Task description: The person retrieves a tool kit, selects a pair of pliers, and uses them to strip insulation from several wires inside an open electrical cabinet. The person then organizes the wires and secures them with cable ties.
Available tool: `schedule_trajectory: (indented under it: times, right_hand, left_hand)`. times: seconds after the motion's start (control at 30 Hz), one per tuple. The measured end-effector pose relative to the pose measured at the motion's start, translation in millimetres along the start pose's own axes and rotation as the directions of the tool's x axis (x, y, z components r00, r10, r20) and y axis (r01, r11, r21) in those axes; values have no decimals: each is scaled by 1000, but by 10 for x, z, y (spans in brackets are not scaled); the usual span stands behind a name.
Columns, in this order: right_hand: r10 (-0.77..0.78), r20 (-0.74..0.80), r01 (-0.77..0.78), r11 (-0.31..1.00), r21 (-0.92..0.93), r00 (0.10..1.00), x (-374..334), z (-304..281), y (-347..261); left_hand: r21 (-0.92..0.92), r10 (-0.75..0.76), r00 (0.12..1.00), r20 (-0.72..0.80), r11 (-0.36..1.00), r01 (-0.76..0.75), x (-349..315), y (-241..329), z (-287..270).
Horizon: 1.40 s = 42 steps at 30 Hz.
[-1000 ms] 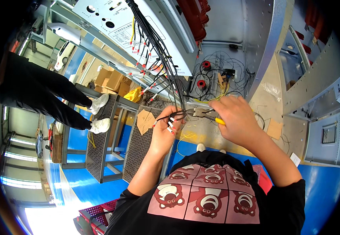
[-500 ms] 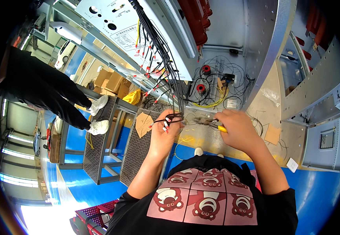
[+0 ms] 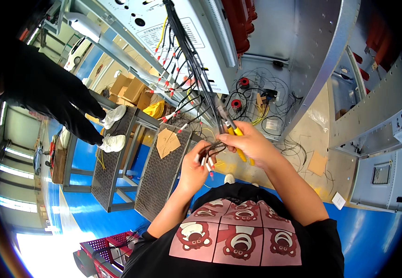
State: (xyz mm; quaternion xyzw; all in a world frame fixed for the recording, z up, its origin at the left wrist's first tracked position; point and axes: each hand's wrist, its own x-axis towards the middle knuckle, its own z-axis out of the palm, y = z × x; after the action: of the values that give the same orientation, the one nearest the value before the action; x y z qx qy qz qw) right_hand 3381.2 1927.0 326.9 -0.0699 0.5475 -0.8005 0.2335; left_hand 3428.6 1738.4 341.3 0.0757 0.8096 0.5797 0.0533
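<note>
My left hand (image 3: pixel 193 172) is closed around several black wires (image 3: pixel 216 147). Their ends, with white and red sleeves, stick out below its fingers. Just right of it, my right hand (image 3: pixel 255 146) grips pliers with yellow handles (image 3: pixel 239 134). The jaws point up and away, blurred, against or very near the hanging wires; contact cannot be made out. From above comes a black wire bundle (image 3: pixel 189 53), many of its branches ending in red and white tips. It runs down along a pale cabinet panel (image 3: pixel 171 37) toward my hands.
Beyond my hands, a metal cabinet holds loose wires and red spools (image 3: pixel 236 104). A dark-topped step platform (image 3: pixel 152 185) with cardboard (image 3: pixel 167 142) stands left. Another person's legs (image 3: pixel 57 92) are on a similar step. Cardboard boxes (image 3: pixel 129 90) lie behind. A red cart (image 3: pixel 106 252) is lower left.
My right hand has moved left and slightly up to the wires, turning the pliers from pointing left to pointing upward. My left hand has dropped a little, still holding its wires.
</note>
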Motion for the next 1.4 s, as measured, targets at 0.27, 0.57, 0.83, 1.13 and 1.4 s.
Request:
schedule_trajectory:
  times: [0.27, 0.57, 0.83, 1.13, 1.4]
  right_hand:
    - [4, -29, -6, 998, -58, 1000, 37, 51, -144]
    - [-54, -78, 47, 995, -94, 996, 90, 148, -66]
    - [-200, -89, 179, 964, -196, 976, 133, 288, -23]
    - [-462, -19, 211, 440, -873, 887, -357, 95, 24]
    - [-564, 40, 114, 97, -989, 825, -612, 25, -58]
  left_hand:
    - [-38, -127, 983, -133, 992, 123, -130, -346, -221]
    - [389, 283, 955, 87, 873, -294, 39, -397, 15]
    - [-287, 63, 954, -293, 946, -151, 25, -39, 60]
    - [-785, -269, 956, -121, 615, 73, 12, 6, -63]
    - [-915, -329, 941, 83, 349, 203, 58, -51, 18]
